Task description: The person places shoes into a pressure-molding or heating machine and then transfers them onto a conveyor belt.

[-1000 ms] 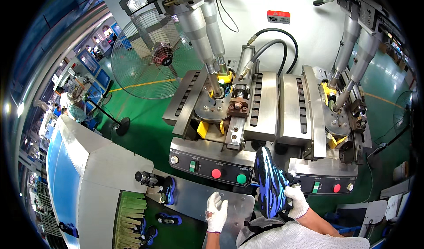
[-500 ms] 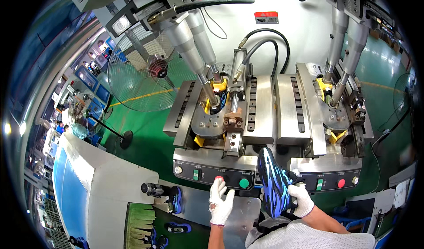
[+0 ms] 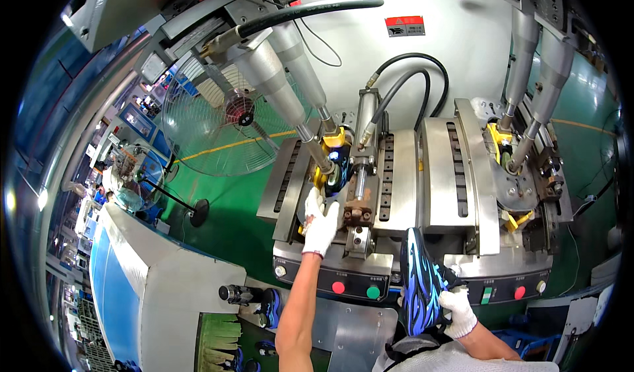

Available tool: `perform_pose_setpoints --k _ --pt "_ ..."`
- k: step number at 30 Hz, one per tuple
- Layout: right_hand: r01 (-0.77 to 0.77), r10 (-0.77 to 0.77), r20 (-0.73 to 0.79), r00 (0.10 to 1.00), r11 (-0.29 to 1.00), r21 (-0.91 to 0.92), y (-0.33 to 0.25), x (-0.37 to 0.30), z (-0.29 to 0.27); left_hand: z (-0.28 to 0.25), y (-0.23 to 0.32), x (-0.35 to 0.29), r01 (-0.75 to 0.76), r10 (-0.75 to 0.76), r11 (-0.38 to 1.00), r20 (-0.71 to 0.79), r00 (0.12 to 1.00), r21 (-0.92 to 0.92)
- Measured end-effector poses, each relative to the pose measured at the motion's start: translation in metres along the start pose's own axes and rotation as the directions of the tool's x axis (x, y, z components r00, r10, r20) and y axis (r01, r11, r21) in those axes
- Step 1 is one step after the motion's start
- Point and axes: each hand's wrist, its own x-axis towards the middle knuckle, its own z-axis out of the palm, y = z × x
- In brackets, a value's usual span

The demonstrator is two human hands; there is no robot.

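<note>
My right hand (image 3: pixel 457 311), in a white knit glove, is closed on a black sneaker (image 3: pixel 422 286) with blue flame-like streaks, held upright in front of the machine. My left hand (image 3: pixel 321 225), gloved as well, reaches over the left station with its fingers stretched upward and thumb apart; it holds nothing. Just beyond its fingertips, another dark shoe (image 3: pixel 339 174) with blue parts sits between yellow pads (image 3: pixel 335 138) under the left press's metal rods. Whether the fingertips touch a pad I cannot tell. The green button (image 3: pixel 373 293) and red button (image 3: pixel 339 287) lie below my left hand.
At right stands a second press station (image 3: pixel 515 187) with its own panel and red button (image 3: pixel 520 293). A large wire fan (image 3: pixel 239 111) is behind on the left. Several shoes (image 3: pixel 271 307) lie near a conveyor with green strips (image 3: pixel 220 338). A metal plate (image 3: pixel 350 332) lies in front of me.
My left hand has moved up and forward from beside the red button to the shoe in the left station. The held sneaker stays in my right hand; the view has shifted slightly.
</note>
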Motion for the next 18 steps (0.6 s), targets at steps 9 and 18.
perform_pose_setpoints --k 9,18 --pt "-0.069 0.024 -0.175 0.984 0.964 -0.257 -0.021 0.007 -0.028 0.054 -0.045 0.127 0.377 -0.506 0.737 0.088 0.858 0.561" --pt "-0.209 0.038 -0.514 0.857 0.937 -0.280 -0.021 0.000 -0.039 0.043 -0.078 0.164 0.295 -0.332 0.873 0.029 0.943 0.388"
